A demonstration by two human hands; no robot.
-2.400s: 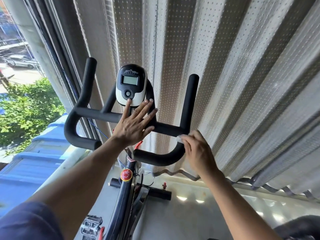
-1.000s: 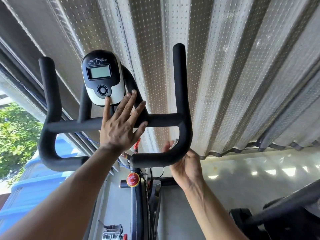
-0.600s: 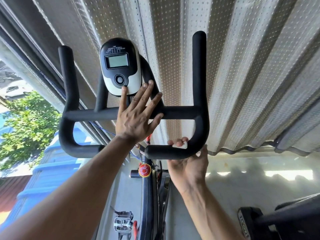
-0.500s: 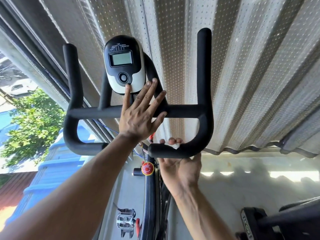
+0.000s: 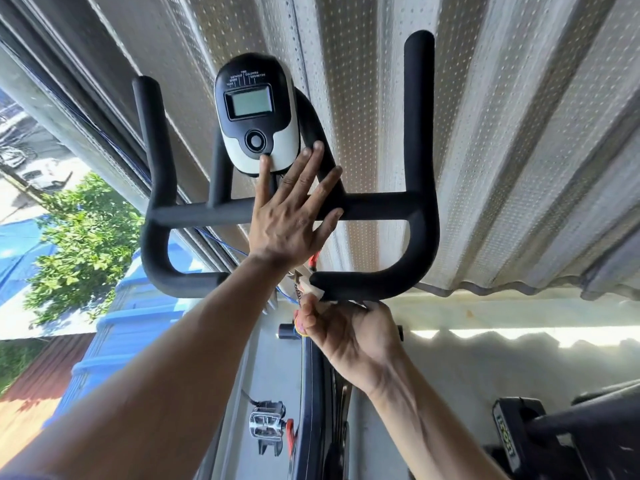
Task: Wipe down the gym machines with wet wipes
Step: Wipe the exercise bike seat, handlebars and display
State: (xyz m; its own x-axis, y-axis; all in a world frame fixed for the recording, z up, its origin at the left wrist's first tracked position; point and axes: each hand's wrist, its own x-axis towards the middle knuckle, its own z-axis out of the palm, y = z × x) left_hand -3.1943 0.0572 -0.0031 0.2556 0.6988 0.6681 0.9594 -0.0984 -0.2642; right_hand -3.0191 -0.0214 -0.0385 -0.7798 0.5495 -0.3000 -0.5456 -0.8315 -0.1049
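Note:
An exercise bike's black foam handlebar (image 5: 420,216) fills the middle of the view, with a black and white display console (image 5: 256,112) above its crossbar. My left hand (image 5: 292,216) lies flat with spread fingers on the crossbar, fingertips touching the console's lower edge. My right hand (image 5: 349,332) is under the inner end of the right lower grip and pinches a small white wet wipe (image 5: 313,289) against that grip's tip. Most of the wipe is hidden by the grip and my fingers.
A perforated corrugated metal wall (image 5: 502,133) stands right behind the handlebar. The bike's frame (image 5: 311,410) and a metal pedal (image 5: 266,426) are below. Another dark machine (image 5: 554,434) sits at the lower right. A window at the left shows a tree (image 5: 83,244) and blue roofing.
My right hand has slid with the wipe leftward along the lower right grip from its bend to its inner end. My left hand has stayed flat on the crossbar.

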